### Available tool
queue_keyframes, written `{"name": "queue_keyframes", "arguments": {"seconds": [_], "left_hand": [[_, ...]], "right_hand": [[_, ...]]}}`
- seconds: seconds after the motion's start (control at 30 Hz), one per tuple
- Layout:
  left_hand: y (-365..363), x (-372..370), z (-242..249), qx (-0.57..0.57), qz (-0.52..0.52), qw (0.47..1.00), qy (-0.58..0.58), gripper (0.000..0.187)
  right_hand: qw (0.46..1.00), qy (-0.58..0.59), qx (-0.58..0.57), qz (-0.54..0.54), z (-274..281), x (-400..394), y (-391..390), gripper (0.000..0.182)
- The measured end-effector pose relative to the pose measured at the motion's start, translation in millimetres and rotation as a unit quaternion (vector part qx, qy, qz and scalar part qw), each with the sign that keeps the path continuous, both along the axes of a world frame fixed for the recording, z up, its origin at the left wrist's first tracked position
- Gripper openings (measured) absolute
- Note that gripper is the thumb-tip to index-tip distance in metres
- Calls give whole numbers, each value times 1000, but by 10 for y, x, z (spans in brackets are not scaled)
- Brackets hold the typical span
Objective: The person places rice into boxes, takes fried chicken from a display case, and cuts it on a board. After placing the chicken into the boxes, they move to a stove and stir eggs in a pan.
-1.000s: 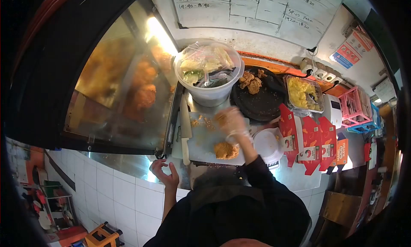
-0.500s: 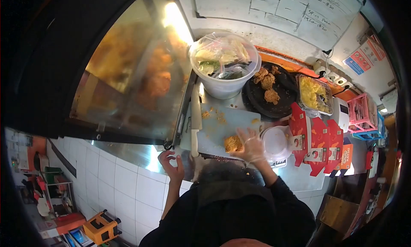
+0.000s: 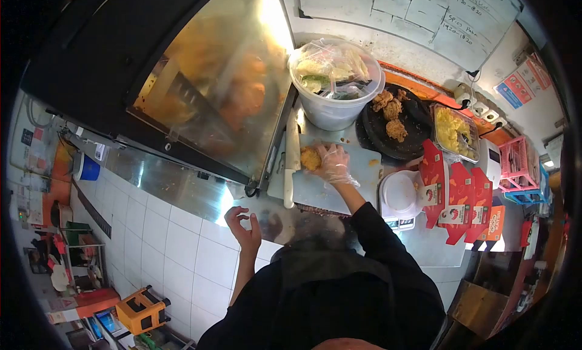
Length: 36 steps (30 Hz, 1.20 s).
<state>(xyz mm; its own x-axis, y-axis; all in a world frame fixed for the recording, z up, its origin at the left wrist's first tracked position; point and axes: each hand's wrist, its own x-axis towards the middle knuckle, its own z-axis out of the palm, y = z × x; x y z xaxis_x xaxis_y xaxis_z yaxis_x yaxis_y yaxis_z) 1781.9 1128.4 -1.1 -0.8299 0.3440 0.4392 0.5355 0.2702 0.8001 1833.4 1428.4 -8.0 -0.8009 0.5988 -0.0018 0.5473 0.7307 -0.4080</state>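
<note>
Fingers of my gloved right hand [image 3: 335, 163] rest against the right side of the chicken [image 3: 311, 159], though I cannot tell whether they pinch it; my left hand [image 3: 244, 227], farther away, is empty and loosely curled off the counter's near edge. I see the roundish chicken toward the board's [image 3: 357, 183] left edge, just right of the knife [image 3: 292, 145], its blade pointing away. I read “Paha” and “18.20” on the whiteboard [image 3: 424, 13]; the red boxes' [image 3: 456, 198] labels are too small.
</note>
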Motion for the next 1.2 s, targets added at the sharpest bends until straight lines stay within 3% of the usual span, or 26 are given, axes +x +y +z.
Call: {"name": "queue_keyframes", "arguments": {"seconds": [0.1, 0.27, 0.33, 0.43, 0.47, 0.57, 0.6, 0.67, 0.73, 0.8, 0.9, 1.0, 1.07, 1.13, 1.2], "left_hand": [[-26, -5, -44, 6, -8, 1000, -10, 39], [33, -22, 19, 22, -27, 999, -10, 37], [9, -53, -7, 18, -29, 999, -11, 37], [-81, -77, -16, 2, -39, 999, -7, 36], [-90, -93, -15, -3, -43, 999, -3, 36], [-124, -136, 7, 1, -52, 999, -3, 36], [-115, -153, 26, -9, -63, 998, 16, 37], [-41, -167, 99, -27, -86, 995, 53, 37], [84, -170, 123, 9, -126, 990, 59, 39], [266, -145, 222, 34, -158, 984, 80, 39], [481, -159, 499, 14, -232, 956, 178, 39], [709, -100, 564, 80, -282, 948, 122, 38], [904, -91, 668, 119, -318, 933, 118, 31], [1198, -137, 760, 111, -363, 911, 159, 27], [1632, -126, 876, 103, -407, 895, 153, 22]], "right_hand": [[997, 47, 61, 20, 11, 66, -10, 70], [991, 126, 43, -5, 141, 622, -57, 56], [998, -10, 57, 12, 183, 1021, -45, 62], [984, -106, 140, 31, 156, 1371, -78, 74], [971, -203, 120, 26, 171, 1381, -104, 78], [965, -190, 177, 39, 348, 1107, -336, 77], [947, -127, 290, 59, 119, 977, -455, 78], [994, -91, -49, 25, 438, 472, -889, 75], [987, -136, -79, -34, 357, -5, -1264, 74], [981, -124, -141, -55, -97, -375, -1315, 74], [986, -58, -113, -111, -494, -395, -1272, 75], [932, -82, -308, -175, 491, 247, -1015, 62], [981, -10, -191, -36, -52, 912, -1028, 47], [949, 2, -273, -160, 961, 1389, -1174, 41], [945, 34, -266, -188, 407, 1999, -1243, 49]]}}
